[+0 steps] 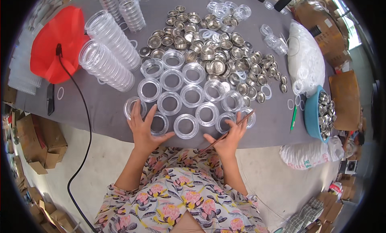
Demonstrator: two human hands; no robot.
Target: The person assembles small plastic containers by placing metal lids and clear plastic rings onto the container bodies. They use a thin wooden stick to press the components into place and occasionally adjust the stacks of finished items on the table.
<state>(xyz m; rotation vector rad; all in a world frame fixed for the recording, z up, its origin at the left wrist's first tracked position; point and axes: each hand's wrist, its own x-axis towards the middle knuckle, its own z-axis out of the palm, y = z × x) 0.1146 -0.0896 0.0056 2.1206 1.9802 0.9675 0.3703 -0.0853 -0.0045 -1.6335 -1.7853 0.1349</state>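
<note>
Clear round plastic lids lay between both hands, the left hand spread flat, the right hand pinching a thin brown stick.

The left hand lies flat at the table's near edge, its fingers spread among lids laid in rows. One lid lies under the fingertips, another between forefinger and thumb. To the right, the right hand holds a thin stick, whose tip rests beside the rightmost lid. Beyond the fingers, behind the rows, lies a heap of metal cups. Left of the fingers lean two stacks of lids, with a funnel further left. Far right, a bowl holds more cups, behind a pen.
</note>
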